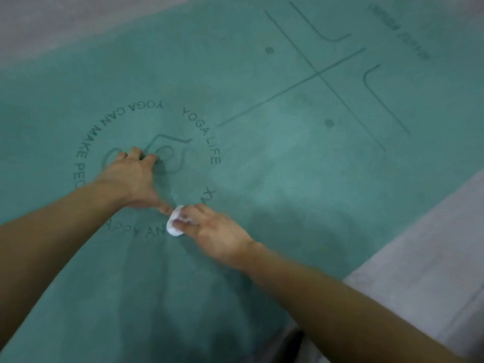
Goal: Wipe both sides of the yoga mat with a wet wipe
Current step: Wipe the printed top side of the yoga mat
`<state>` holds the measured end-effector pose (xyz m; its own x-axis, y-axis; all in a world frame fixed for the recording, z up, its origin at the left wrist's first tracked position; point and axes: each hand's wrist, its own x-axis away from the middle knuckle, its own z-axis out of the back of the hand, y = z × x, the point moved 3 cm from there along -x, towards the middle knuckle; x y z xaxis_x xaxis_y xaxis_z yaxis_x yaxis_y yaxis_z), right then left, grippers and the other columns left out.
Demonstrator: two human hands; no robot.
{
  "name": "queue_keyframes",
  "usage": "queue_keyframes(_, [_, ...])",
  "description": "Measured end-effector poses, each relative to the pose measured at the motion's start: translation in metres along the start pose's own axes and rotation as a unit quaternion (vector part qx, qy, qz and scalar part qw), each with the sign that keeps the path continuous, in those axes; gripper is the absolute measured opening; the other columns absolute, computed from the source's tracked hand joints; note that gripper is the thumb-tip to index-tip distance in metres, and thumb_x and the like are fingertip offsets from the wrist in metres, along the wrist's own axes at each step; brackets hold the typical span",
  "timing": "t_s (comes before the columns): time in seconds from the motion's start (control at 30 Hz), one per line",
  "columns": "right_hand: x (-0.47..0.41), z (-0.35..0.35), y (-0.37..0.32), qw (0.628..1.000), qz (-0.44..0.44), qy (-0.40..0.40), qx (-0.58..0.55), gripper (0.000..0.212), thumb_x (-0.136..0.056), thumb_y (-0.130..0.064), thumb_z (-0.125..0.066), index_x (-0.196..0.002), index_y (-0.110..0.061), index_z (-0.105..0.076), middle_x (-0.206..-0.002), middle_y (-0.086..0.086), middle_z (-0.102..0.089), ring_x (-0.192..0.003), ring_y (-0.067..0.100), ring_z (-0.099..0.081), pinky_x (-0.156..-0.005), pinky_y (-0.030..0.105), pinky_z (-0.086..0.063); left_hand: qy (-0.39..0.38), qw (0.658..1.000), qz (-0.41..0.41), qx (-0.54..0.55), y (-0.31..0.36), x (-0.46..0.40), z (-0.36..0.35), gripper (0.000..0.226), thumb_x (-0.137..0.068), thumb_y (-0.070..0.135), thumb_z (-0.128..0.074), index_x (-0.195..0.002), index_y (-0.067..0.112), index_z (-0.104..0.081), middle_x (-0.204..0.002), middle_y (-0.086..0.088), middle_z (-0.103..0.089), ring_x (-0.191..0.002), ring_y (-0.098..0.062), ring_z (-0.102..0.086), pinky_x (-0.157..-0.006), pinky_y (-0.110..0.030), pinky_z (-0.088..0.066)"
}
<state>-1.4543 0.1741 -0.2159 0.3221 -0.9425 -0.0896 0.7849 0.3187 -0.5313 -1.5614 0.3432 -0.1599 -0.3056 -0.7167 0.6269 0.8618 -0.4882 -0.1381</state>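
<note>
A teal yoga mat (275,158) lies flat on the floor and fills most of the view, printed side up with a ring of lettering and alignment lines. My left hand (133,176) presses down on the mat inside the lettered ring, fingers spread and fingertips on the surface. My right hand (212,231) grips a small white wet wipe (175,223) and holds it against the mat at the lower edge of the ring, right beside my left thumb. Most of the wipe is bunched under my right fingers.
Pale grey floor (429,260) shows along the mat's right edge and again beyond its far edge at the top left (52,24). A dark object (290,341) peeks out at the mat's near edge by my right forearm.
</note>
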Motion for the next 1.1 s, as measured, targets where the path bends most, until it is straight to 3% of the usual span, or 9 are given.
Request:
queue_keyframes(0.3, [0.051, 0.134, 0.175, 0.857, -0.465, 0.216, 0.046, 0.064, -0.074, -0.010, -0.057, -0.138, -0.009, -0.065, -0.131, 0.016, -0.063, -0.117, 0.042, -0.061, -0.103, 0.042, -0.049, 0.039, 0.999, 0.013, -0.015, 0.008, 0.006, -0.023, 0.176, -0.026, 0.097, -0.077, -0.165, 0.017, -0.004, -0.165, -0.013, -0.019, -0.151, -0.037, -0.028, -0.115, -0.055, -0.040])
queue_keyframes(0.53, [0.039, 0.006, 0.015, 0.998, 0.009, -0.034, 0.052, 0.057, -0.083, 0.000, -0.067, -0.139, -0.009, -0.062, -0.129, 0.011, -0.061, -0.106, 0.030, -0.053, -0.083, 0.040, -0.054, 0.068, 0.998, 0.012, -0.009, 0.015, 0.006, -0.022, 0.159, -0.024, 0.092, -0.082, -0.154, 0.017, -0.028, -0.144, -0.013, -0.034, -0.140, -0.034, -0.037, -0.107, -0.052, -0.048])
queue_keyframes(0.6, [0.050, 0.052, 0.068, 0.990, -0.128, 0.037, 0.046, 0.054, -0.081, -0.001, -0.075, -0.133, -0.013, -0.068, -0.124, 0.006, -0.065, -0.107, 0.028, -0.059, -0.089, 0.038, -0.054, 0.073, 0.997, 0.011, -0.016, 0.012, 0.009, -0.027, 0.154, -0.028, 0.096, -0.077, -0.153, 0.019, -0.029, -0.142, -0.013, -0.034, -0.139, -0.034, -0.038, -0.107, -0.051, -0.047])
queue_keyframes(0.7, [0.109, 0.133, 0.171, 0.871, -0.461, 0.162, 0.054, 0.024, -0.094, -0.019, -0.069, -0.117, -0.016, -0.074, -0.101, -0.001, -0.065, -0.093, 0.024, -0.069, -0.088, 0.041, -0.053, 0.090, 0.995, -0.011, -0.033, 0.012, 0.018, -0.034, 0.128, -0.046, 0.094, -0.073, -0.145, 0.021, -0.039, -0.137, -0.012, -0.038, -0.135, -0.034, -0.042, -0.107, -0.049, -0.047])
queue_keyframes(0.8, [0.135, 0.141, 0.187, 0.794, -0.552, 0.229, 0.106, 0.035, -0.097, -0.012, -0.055, -0.129, -0.008, -0.069, -0.115, 0.015, -0.054, -0.106, 0.041, -0.061, -0.099, 0.044, -0.051, 0.077, 0.996, -0.038, -0.036, 0.019, 0.030, -0.040, 0.103, -0.066, 0.083, -0.071, -0.142, 0.021, -0.041, -0.134, -0.011, -0.039, -0.131, -0.032, -0.045, -0.104, -0.048, -0.049])
queue_keyframes(0.9, [0.087, 0.069, 0.088, 0.879, -0.431, 0.196, 0.060, 0.034, -0.099, -0.009, -0.050, -0.131, -0.010, -0.060, -0.125, 0.015, -0.052, -0.114, 0.036, -0.054, -0.096, 0.040, -0.047, 0.071, 0.996, -0.042, -0.031, 0.022, 0.034, -0.042, 0.096, -0.073, 0.076, -0.071, -0.143, 0.019, -0.040, -0.133, -0.011, -0.039, -0.130, -0.033, -0.046, -0.102, -0.048, -0.050])
queue_keyframes(0.97, [0.059, 0.015, 0.003, 0.981, -0.176, 0.067, 0.044, 0.037, -0.098, -0.009, -0.057, -0.135, -0.010, -0.060, -0.128, 0.013, -0.055, -0.111, 0.032, -0.054, -0.094, 0.038, -0.045, 0.064, 0.997, -0.044, -0.028, 0.024, 0.032, -0.040, 0.096, -0.071, 0.073, -0.075, -0.141, 0.016, -0.042, -0.133, -0.013, -0.040, -0.130, -0.036, -0.046, -0.103, -0.048, -0.050])
queue_keyframes(1.03, [0.069, -0.013, -0.029, 0.997, 0.021, -0.022, 0.074, 0.039, -0.097, -0.007, -0.063, -0.137, -0.010, -0.064, -0.129, 0.012, -0.061, -0.106, 0.032, -0.055, -0.090, 0.039, -0.044, 0.053, 0.998, -0.039, -0.020, 0.028, 0.032, -0.038, 0.095, -0.071, 0.070, -0.077, -0.140, 0.014, -0.043, -0.133, -0.015, -0.040, -0.130, -0.038, -0.046, -0.104, -0.049, -0.049])
queue_keyframes(1.1, [0.088, 0.008, 0.015, 0.991, -0.009, 0.039, 0.131, 0.042, -0.095, -0.008, -0.067, -0.137, -0.016, -0.067, -0.129, 0.009, -0.065, -0.102, 0.033, -0.057, -0.087, 0.042, -0.047, 0.044, 0.998, -0.034, -0.020, 0.033, 0.036, -0.039, 0.090, -0.075, 0.068, -0.074, -0.141, 0.014, -0.043, -0.135, -0.015, -0.039, -0.131, -0.037, -0.045, -0.105, -0.048, -0.049])
